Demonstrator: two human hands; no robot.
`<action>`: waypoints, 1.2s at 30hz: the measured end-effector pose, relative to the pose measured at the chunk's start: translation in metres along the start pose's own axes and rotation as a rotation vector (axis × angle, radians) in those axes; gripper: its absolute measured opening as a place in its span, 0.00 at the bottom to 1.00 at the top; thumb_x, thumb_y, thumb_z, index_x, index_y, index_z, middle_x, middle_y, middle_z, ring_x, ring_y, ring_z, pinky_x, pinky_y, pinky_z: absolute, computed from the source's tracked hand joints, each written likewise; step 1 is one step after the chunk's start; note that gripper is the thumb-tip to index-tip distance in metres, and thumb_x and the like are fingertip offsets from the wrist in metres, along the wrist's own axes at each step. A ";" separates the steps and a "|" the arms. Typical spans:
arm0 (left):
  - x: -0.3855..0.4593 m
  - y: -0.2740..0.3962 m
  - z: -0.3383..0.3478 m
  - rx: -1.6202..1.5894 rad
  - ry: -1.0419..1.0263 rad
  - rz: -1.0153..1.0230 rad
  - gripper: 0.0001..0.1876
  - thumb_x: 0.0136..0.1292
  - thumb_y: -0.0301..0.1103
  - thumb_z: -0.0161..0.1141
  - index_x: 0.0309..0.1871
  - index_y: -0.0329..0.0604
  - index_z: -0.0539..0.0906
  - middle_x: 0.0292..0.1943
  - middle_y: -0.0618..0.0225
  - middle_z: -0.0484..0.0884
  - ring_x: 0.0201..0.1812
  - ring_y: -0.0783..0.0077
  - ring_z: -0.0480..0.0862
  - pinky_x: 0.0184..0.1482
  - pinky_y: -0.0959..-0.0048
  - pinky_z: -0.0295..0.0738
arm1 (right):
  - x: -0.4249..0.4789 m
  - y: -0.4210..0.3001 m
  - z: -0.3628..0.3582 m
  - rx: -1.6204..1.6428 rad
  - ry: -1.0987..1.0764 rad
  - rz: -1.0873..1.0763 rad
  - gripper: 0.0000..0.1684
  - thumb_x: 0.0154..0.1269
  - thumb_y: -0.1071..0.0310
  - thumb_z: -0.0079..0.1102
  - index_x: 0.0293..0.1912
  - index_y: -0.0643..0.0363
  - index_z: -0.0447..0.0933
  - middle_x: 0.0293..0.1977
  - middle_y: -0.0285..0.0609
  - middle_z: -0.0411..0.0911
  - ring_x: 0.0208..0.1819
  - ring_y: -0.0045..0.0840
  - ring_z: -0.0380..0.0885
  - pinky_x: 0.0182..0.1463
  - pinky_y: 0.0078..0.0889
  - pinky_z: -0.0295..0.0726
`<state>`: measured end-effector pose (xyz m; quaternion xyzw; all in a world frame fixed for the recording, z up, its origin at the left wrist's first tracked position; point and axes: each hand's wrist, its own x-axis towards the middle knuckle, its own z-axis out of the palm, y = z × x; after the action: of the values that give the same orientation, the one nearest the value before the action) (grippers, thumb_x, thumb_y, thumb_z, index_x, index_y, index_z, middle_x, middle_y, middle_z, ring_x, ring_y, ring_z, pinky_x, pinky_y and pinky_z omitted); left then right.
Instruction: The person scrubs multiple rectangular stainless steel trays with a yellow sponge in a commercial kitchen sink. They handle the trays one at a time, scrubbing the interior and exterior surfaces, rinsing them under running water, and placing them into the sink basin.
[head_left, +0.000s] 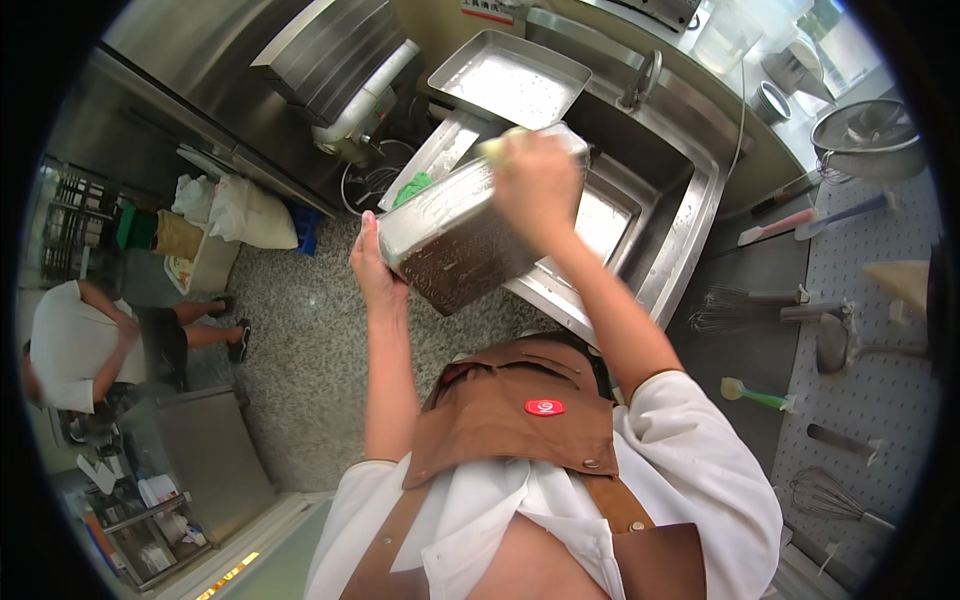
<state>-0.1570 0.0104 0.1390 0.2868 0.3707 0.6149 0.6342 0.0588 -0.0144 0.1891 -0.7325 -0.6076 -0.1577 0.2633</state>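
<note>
A deep rectangular metal pan (469, 259), wet with droplets and suds streaks, is tilted over the near left edge of a stainless steel sink (679, 184). My left hand (381, 266) grips its left end, thumb up along the side. At the pan's far end, my right hand (538, 187) is blurred and closed around a pale yellow sponge (495, 146), which is mostly hidden by the fingers. Behind the pan, a shallow metal tray (517, 71) rests across the sink's far left corner. A green scrubbing cloth or pad (412, 186) lies on the sink ledge.
A faucet (641, 82) rises at the sink's back. To the left stands a stand mixer (360, 112). Whisks (724, 304), spatulas (780, 225) and a ladle (832, 341) hang on a pegboard at right. Another person (97, 337) is at the far left near a metal counter (214, 457).
</note>
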 end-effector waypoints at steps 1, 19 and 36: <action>0.004 -0.004 -0.005 -0.001 -0.011 -0.012 0.16 0.71 0.43 0.59 0.42 0.35 0.82 0.37 0.64 0.85 0.35 0.75 0.84 0.38 0.74 0.80 | -0.012 -0.034 0.005 0.084 -0.042 -0.023 0.08 0.56 0.64 0.62 0.33 0.59 0.78 0.28 0.46 0.76 0.34 0.33 0.77 0.36 0.39 0.76; 0.012 -0.007 -0.057 -0.220 0.033 -0.198 0.30 0.68 0.58 0.56 0.54 0.34 0.78 0.53 0.54 0.81 0.52 0.59 0.82 0.52 0.60 0.78 | -0.056 0.149 0.055 0.747 -0.120 0.713 0.20 0.63 0.53 0.61 0.43 0.61 0.81 0.34 0.41 0.82 0.35 0.21 0.78 0.41 0.30 0.75; -0.025 0.016 -0.029 0.558 -0.587 0.387 0.14 0.56 0.29 0.51 0.19 0.42 0.60 0.19 0.73 0.59 0.26 0.76 0.57 0.39 0.71 0.55 | -0.131 0.157 0.031 1.248 -0.739 1.211 0.30 0.58 0.56 0.67 0.56 0.59 0.71 0.46 0.43 0.78 0.45 0.31 0.80 0.48 0.37 0.81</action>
<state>-0.1892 -0.0161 0.1391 0.6732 0.2664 0.4912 0.4843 0.1809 -0.1215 0.0617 -0.6540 -0.1434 0.6016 0.4356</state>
